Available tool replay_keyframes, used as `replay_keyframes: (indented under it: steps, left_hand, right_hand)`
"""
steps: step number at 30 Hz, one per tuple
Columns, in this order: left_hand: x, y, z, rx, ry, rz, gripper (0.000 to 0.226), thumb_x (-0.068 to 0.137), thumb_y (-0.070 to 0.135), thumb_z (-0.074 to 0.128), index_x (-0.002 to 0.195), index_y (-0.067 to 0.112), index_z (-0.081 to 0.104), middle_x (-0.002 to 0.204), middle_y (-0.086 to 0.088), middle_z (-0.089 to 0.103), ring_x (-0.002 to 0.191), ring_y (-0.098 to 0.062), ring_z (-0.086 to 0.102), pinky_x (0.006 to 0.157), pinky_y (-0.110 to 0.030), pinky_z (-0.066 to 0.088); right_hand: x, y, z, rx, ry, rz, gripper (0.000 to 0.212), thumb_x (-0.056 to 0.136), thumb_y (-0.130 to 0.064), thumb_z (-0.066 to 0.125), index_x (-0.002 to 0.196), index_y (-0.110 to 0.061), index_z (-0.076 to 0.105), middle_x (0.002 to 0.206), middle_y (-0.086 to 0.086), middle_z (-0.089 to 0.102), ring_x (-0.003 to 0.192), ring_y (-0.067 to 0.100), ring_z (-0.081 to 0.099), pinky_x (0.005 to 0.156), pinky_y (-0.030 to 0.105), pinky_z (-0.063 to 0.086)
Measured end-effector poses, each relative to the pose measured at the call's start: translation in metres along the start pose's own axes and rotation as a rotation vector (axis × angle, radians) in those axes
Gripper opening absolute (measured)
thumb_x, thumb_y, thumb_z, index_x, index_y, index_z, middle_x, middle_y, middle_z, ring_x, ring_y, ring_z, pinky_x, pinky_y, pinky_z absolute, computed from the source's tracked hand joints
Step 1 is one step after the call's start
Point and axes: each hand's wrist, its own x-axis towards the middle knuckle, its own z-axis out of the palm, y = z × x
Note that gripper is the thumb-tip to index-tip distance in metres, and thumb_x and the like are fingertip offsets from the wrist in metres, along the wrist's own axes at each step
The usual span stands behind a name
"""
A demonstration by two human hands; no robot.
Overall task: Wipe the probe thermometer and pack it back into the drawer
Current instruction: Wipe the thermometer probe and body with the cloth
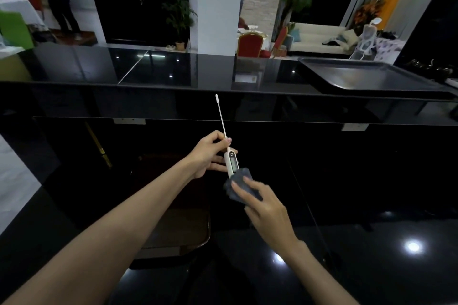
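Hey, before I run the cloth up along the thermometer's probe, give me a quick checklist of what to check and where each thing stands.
1. Left hand grips the probe thermometer at the top of its body: ok.
2. Right hand holds the grey cloth: ok.
3. Cloth touches the thermometer's lower end: ok.
4. Probe shaft is bare above the fingers, free to wipe: ok.
5. Probe tip points away from you, towards the black counter: ok.
6. Drawer open and ready: cannot tell, the area below is too dark.
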Motion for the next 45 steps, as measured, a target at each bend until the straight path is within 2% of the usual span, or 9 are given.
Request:
replay_keyframes:
  steps: [3, 7, 12, 18, 22, 27, 35, 39, 45]
  left_hand:
    - [-0.002, -0.002, -0.006, 0.027, 0.022, 0.008, 0.014, 0.095, 0.027, 0.059, 0.094, 0.014, 0.053, 0.093, -0.009, 0.072, 0.077, -0.023, 0.071, 0.063, -0.036, 0.060]
    - [-0.003, -0.004, 0.003, 0.099, 0.038, 0.018, 0.016, 0.093, 0.027, 0.062, 0.094, 0.012, 0.057, 0.085, -0.003, 0.067, 0.075, -0.017, 0.065, 0.063, -0.031, 0.060]
    - [-0.003, -0.007, 0.009, 0.101, 0.047, -0.001, 0.016, 0.095, 0.030, 0.059, 0.089, 0.016, 0.056, 0.080, -0.002, 0.062, 0.071, -0.015, 0.061, 0.057, -0.027, 0.054]
    - [-0.005, -0.007, -0.008, -0.011, 0.047, -0.016, 0.015, 0.094, 0.027, 0.061, 0.092, 0.014, 0.054, 0.084, -0.007, 0.064, 0.081, -0.028, 0.072, 0.063, -0.034, 0.060]
    - [-0.007, -0.008, 0.002, 0.069, 0.029, -0.002, 0.015, 0.095, 0.028, 0.058, 0.090, 0.014, 0.055, 0.083, -0.003, 0.064, 0.073, -0.019, 0.067, 0.060, -0.031, 0.058]
    - [-0.006, -0.010, 0.014, 0.104, 0.029, 0.019, 0.015, 0.096, 0.029, 0.057, 0.088, 0.016, 0.056, 0.078, -0.002, 0.061, 0.068, -0.014, 0.059, 0.056, -0.027, 0.051]
    - [-0.010, -0.012, 0.000, 0.060, 0.057, -0.010, 0.018, 0.093, 0.030, 0.062, 0.087, 0.015, 0.053, 0.085, -0.003, 0.068, 0.068, -0.013, 0.067, 0.062, -0.029, 0.058]
    - [-0.011, -0.005, 0.012, 0.138, -0.004, -0.005, 0.020, 0.095, 0.034, 0.057, 0.088, 0.016, 0.053, 0.085, -0.002, 0.066, 0.071, -0.014, 0.066, 0.057, -0.026, 0.056]
    - [-0.009, 0.000, 0.014, 0.152, 0.042, 0.004, 0.022, 0.095, 0.037, 0.057, 0.086, 0.017, 0.051, 0.081, -0.003, 0.060, 0.066, -0.017, 0.062, 0.056, -0.027, 0.054]
  right_hand:
    - [-0.005, 0.002, -0.014, 0.008, 0.031, -0.073, 0.050, 0.085, -0.013, 0.053, 0.132, -0.030, 0.055, 0.127, 0.001, 0.058, 0.093, 0.017, 0.059, 0.076, 0.032, 0.056]
    - [0.035, -0.007, -0.023, 0.044, 0.175, 0.009, 0.049, 0.087, -0.011, 0.051, 0.135, -0.024, 0.054, 0.132, 0.005, 0.056, 0.108, 0.018, 0.057, 0.092, 0.025, 0.049]
    - [0.043, -0.010, 0.000, -0.031, 0.026, 0.023, 0.060, 0.089, -0.009, 0.056, 0.143, -0.029, 0.040, 0.141, 0.005, 0.048, 0.114, 0.023, 0.053, 0.077, 0.036, 0.059]
    - [0.001, -0.008, -0.008, -0.087, -0.030, -0.152, 0.047, 0.082, -0.015, 0.057, 0.128, -0.027, 0.059, 0.126, 0.000, 0.060, 0.095, 0.017, 0.059, 0.063, 0.031, 0.057]
    - [0.033, -0.013, -0.019, -0.007, 0.148, -0.006, 0.045, 0.089, -0.016, 0.050, 0.133, -0.023, 0.056, 0.132, 0.005, 0.057, 0.103, 0.020, 0.059, 0.083, 0.028, 0.053]
    - [0.034, -0.015, -0.002, -0.036, 0.051, 0.000, 0.048, 0.092, -0.017, 0.052, 0.139, -0.025, 0.047, 0.143, 0.009, 0.046, 0.123, 0.024, 0.051, 0.092, 0.035, 0.053]
    - [-0.011, -0.002, -0.018, -0.022, -0.021, -0.134, 0.038, 0.083, -0.016, 0.056, 0.119, -0.026, 0.066, 0.128, 0.003, 0.061, 0.091, 0.021, 0.065, 0.071, 0.035, 0.057]
    - [0.030, -0.010, -0.027, -0.032, 0.125, -0.024, 0.041, 0.090, -0.018, 0.049, 0.129, -0.022, 0.060, 0.133, 0.003, 0.058, 0.102, 0.020, 0.062, 0.083, 0.031, 0.055]
    - [0.015, -0.008, -0.008, -0.085, 0.012, -0.012, 0.058, 0.084, -0.006, 0.064, 0.137, -0.025, 0.049, 0.136, 0.006, 0.052, 0.108, 0.020, 0.055, 0.072, 0.032, 0.059]
